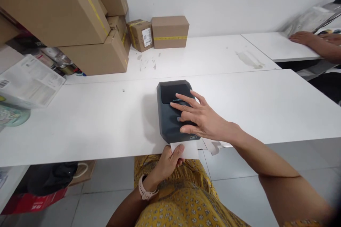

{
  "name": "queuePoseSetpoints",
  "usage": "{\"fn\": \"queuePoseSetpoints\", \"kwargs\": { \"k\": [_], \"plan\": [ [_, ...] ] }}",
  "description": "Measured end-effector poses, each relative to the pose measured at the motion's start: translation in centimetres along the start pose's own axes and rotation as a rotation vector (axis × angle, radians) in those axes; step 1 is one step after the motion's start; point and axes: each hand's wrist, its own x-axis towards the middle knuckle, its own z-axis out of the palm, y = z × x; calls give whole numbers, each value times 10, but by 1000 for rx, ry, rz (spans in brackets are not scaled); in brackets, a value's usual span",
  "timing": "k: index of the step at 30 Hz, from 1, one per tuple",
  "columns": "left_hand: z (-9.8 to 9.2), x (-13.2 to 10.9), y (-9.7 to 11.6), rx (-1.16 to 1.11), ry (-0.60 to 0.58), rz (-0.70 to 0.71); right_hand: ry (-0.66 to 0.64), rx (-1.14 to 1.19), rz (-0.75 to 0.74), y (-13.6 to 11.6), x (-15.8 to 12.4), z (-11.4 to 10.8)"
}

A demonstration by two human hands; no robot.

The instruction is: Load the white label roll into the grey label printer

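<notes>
A dark label printer (170,120) stands at the front edge of the white table (106,120). White label paper (191,150) sticks out of its near side, over the table edge. My left hand (172,158) pinches that paper at its left part, thumb on top. Over the printer's top lies my right hand (195,115), fingers spread. One of its fingers is bent at the small button on the lid; whether it presses the button I cannot tell.
Stacked cardboard boxes (93,53) fill the back left, with two smaller boxes (170,32) against the wall. At the left edge are a white printed package (32,79) and a greenish container (14,115). Another person's hand (302,38) rests on the far right table.
</notes>
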Motion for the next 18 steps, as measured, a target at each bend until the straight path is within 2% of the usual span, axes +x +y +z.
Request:
{"fn": "queuePoseSetpoints", "kwargs": {
  "k": [4, 6, 8, 11, 13, 14, 15, 18],
  "plan": [
    [-7, -4, -1, 58, -51, 35, 100, 47, 69, 7, -14, 20],
    [-14, -10, 1, 138, 5, 124, 137, 25, 103, 3, -22, 27],
    [-22, -16, 4, 201, 176, 286, 157, -3, 128, -2, -28, 31],
    [-31, -18, 10, 188, 530, 549, 205, -15, 149, -8, -31, 37],
    [-32, -12, 12, 198, 682, 650, 270, 9, 181, -11, -32, 43],
    [-32, -9, 13, 219, 690, 659, 312, 33, 206, -12, -33, 47],
    [-32, -5, 13, 238, 646, 648, 359, 66, 231, -14, -35, 52],
    [-30, 4, 9, 217, 380, 576, 536, 230, 333, -17, -44, 74]
  ]
}}
